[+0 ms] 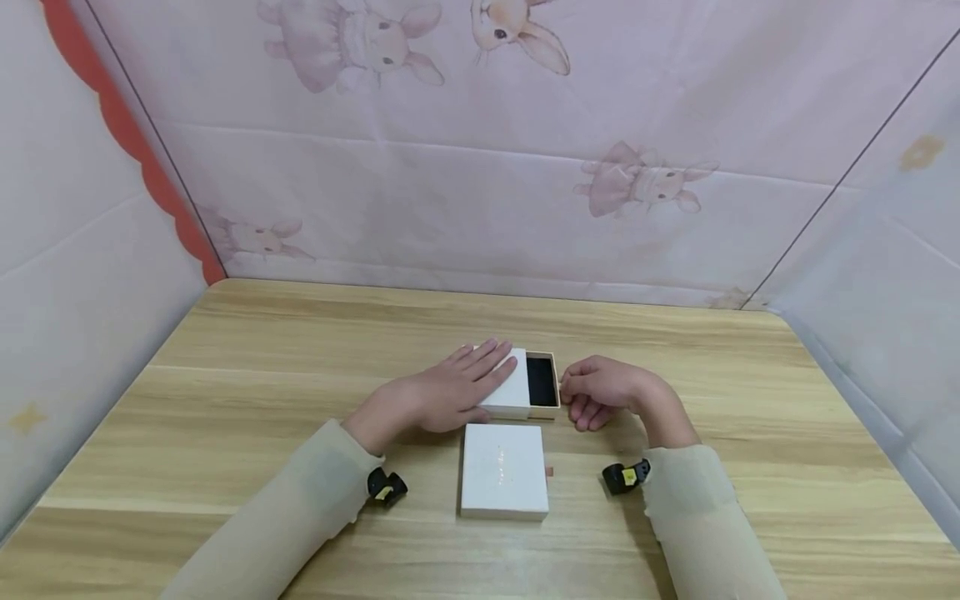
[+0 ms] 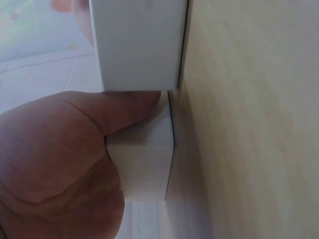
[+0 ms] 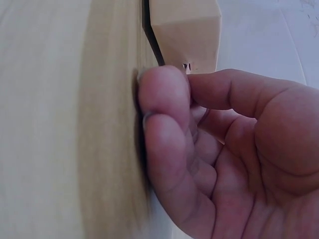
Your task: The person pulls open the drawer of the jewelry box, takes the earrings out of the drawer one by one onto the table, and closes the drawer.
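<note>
A white slide-out box [image 1: 512,392] lies on the table with its inner drawer [image 1: 557,383] part-way out on the right, showing a black lining [image 1: 541,382]. Across the box's white sleeve rests my left hand [image 1: 450,392], fingers stretched over its top. In the left wrist view the thumb [image 2: 129,109] lies along the near side wall. My right hand [image 1: 600,390] is at the drawer's right end, thumb and index finger pinching its small pull tab, mostly hidden by the fingertips. The right wrist view shows the drawer's end wall [image 3: 187,37] just beyond those fingertips.
A second white box [image 1: 504,471], closed, with faint gold lettering and a small pink tab [image 1: 550,472] on its right side, lies just nearer to me. Fabric walls with printed rabbits [image 1: 637,183] stand behind and beside the wooden table [image 1: 300,333].
</note>
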A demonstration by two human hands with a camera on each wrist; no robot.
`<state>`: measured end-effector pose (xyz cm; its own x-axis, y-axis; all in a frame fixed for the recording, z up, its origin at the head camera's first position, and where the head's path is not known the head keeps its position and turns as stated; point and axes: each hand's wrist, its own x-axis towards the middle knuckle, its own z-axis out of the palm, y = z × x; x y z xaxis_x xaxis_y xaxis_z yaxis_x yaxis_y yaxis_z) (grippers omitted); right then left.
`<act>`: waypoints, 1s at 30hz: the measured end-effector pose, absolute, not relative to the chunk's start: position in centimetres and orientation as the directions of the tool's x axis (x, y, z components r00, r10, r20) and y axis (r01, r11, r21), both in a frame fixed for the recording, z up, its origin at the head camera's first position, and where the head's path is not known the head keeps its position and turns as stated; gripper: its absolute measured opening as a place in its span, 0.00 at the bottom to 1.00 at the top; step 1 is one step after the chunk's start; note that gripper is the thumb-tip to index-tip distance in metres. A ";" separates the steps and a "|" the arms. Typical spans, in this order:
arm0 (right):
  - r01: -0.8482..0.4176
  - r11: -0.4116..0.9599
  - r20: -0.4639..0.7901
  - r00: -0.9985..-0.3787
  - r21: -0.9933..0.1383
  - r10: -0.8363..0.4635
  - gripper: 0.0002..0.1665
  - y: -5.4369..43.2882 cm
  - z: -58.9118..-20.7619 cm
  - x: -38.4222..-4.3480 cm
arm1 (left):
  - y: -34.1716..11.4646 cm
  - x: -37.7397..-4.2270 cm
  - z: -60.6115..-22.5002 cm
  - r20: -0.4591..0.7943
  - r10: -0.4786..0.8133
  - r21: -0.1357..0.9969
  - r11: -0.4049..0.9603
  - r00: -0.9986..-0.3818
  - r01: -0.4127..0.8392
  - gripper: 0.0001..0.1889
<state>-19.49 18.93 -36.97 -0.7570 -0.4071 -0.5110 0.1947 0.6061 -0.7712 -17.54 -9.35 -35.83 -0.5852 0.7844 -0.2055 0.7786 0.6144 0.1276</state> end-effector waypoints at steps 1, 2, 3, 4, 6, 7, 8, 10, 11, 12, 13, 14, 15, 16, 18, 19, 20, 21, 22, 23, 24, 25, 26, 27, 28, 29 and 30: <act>0.196 0.606 -0.512 -0.757 -0.771 -0.406 0.15 18.9 -37.0 -19.5 | -9.3 -17.5 -35.7 -0.207 0.784 0.127 0.614 -0.584 0.779 0.41; 0.198 0.607 -0.513 -0.757 -0.770 -0.404 0.15 18.9 -37.0 -19.5 | -9.4 -17.5 -35.7 -0.210 0.784 0.125 0.614 -0.584 0.779 0.41; 0.201 0.607 -0.514 -0.758 -0.769 -0.401 0.15 18.9 -37.0 -19.5 | -9.4 -17.4 -35.6 -0.209 0.784 0.121 0.614 -0.584 0.780 0.41; 0.199 0.608 -0.514 -0.759 -0.768 -0.400 0.15 18.9 -37.0 -19.5 | -9.4 -17.4 -35.5 -0.208 0.785 0.117 0.612 -0.584 0.782 0.41; 0.203 0.608 -0.514 -0.762 -0.768 -0.395 0.15 19.0 -37.0 -19.6 | -9.4 -17.4 -35.5 -0.202 0.787 0.114 0.610 -0.583 0.784 0.40; 0.204 0.608 -0.514 -0.761 -0.768 -0.394 0.15 19.0 -37.0 -19.6 | -9.4 -17.4 -35.5 -0.200 0.788 0.114 0.609 -0.583 0.785 0.41; 0.204 0.608 -0.515 -0.761 -0.767 -0.394 0.15 19.0 -37.0 -19.6 | -9.4 -17.4 -35.5 -0.200 0.788 0.114 0.609 -0.583 0.785 0.40; 0.208 0.607 -0.518 -0.760 -0.767 -0.393 0.15 19.1 -37.0 -19.6 | -9.4 -17.4 -35.5 -0.199 0.789 0.114 0.607 -0.581 0.786 0.41; 0.211 0.607 -0.520 -0.759 -0.766 -0.392 0.15 19.1 -37.0 -19.6 | -9.4 -17.4 -35.5 -0.199 0.790 0.115 0.606 -0.580 0.787 0.40; 0.214 0.606 -0.521 -0.758 -0.766 -0.392 0.15 19.1 -37.0 -19.6 | -9.4 -17.4 -35.5 -0.199 0.791 0.114 0.605 -0.578 0.788 0.41; 0.216 0.605 -0.523 -0.757 -0.766 -0.391 0.15 19.1 -37.0 -19.6 | -9.4 -17.4 -35.5 -0.197 0.792 0.116 0.603 -0.577 0.789 0.41; 0.216 0.606 -0.523 -0.758 -0.766 -0.391 0.15 19.1 -37.1 -19.6 | -9.4 -17.4 -35.5 -0.196 0.793 0.115 0.602 -0.576 0.790 0.40; 0.217 0.606 -0.523 -0.758 -0.766 -0.390 0.15 19.1 -37.1 -19.6 | -9.4 -17.4 -35.5 -0.192 0.795 0.114 0.601 -0.576 0.791 0.40; 0.217 0.606 -0.524 -0.758 -0.765 -0.389 0.15 19.1 -37.1 -19.6 | -9.5 -17.4 -35.6 -0.191 0.795 0.114 0.600 -0.575 0.792 0.40; 0.217 0.607 -0.523 -0.758 -0.765 -0.389 0.15 19.1 -37.2 -19.6 | -9.5 -17.4 -35.6 -0.187 0.796 0.115 0.599 -0.575 0.792 0.40; 0.216 0.608 -0.523 -0.759 -0.764 -0.389 0.15 19.1 -37.2 -19.6 | -9.5 -17.3 -35.6 -0.188 0.796 0.115 0.599 -0.575 0.792 0.40; 0.214 0.609 -0.522 -0.759 -0.764 -0.389 0.15 19.1 -37.2 -19.6 | -9.5 -17.3 -35.6 -0.187 0.796 0.115 0.600 -0.576 0.792 0.40; 0.212 0.609 -0.522 -0.758 -0.764 -0.390 0.15 19.1 -37.2 -19.6 | -9.5 -17.3 -35.6 -0.188 0.795 0.114 0.600 -0.576 0.791 0.40; 0.211 0.610 -0.521 -0.759 -0.764 -0.391 0.15 19.1 -37.2 -19.6 | -9.5 -17.3 -35.6 -0.188 0.795 0.114 0.600 -0.576 0.791 0.41; 0.209 0.611 -0.520 -0.759 -0.764 -0.391 0.16 19.1 -37.2 -19.6 | -9.5 -17.3 -35.6 -0.188 0.795 0.115 0.601 -0.576 0.791 0.41; 0.208 0.610 -0.519 -0.759 -0.764 -0.392 0.16 19.1 -37.2 -19.6 | -9.5 -17.3 -35.6 -0.188 0.795 0.114 0.601 -0.576 0.791 0.40; 0.206 0.611 -0.519 -0.759 -0.764 -0.393 0.16 19.2 -37.2 -19.5 | -9.5 -17.3 -35.6 -0.189 0.795 0.113 0.601 -0.577 0.791 0.41; 0.205 0.611 -0.518 -0.759 -0.765 -0.395 0.16 19.2 -37.1 -19.5 | -9.5 -17.3 -35.7 -0.189 0.795 0.111 0.601 -0.577 0.791 0.41; 0.204 0.610 -0.517 -0.759 -0.766 -0.396 0.16 19.2 -37.1 -19.5 | -9.5 -17.3 -35.7 -0.189 0.795 0.109 0.601 -0.577 0.792 0.41; 0.203 0.610 -0.517 -0.759 -0.766 -0.396 0.16 19.2 -37.1 -19.5 | -9.5 -17.4 -35.7 -0.188 0.795 0.108 0.601 -0.577 0.792 0.41; 0.202 0.610 -0.516 -0.759 -0.766 -0.397 0.16 19.2 -37.1 -19.5 | -9.5 -17.4 -35.8 -0.187 0.795 0.106 0.601 -0.577 0.792 0.41; 0.202 0.609 -0.516 -0.758 -0.767 -0.398 0.16 19.2 -37.1 -19.5 | -9.6 -17.4 -35.8 -0.186 0.795 0.103 0.600 -0.578 0.793 0.41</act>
<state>-19.50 19.20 -37.06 -0.7584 -0.3978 -0.5164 0.2022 0.6095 -0.7666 -17.43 -9.55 -35.83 -0.5776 0.7949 -0.1859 0.7932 0.6003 0.1026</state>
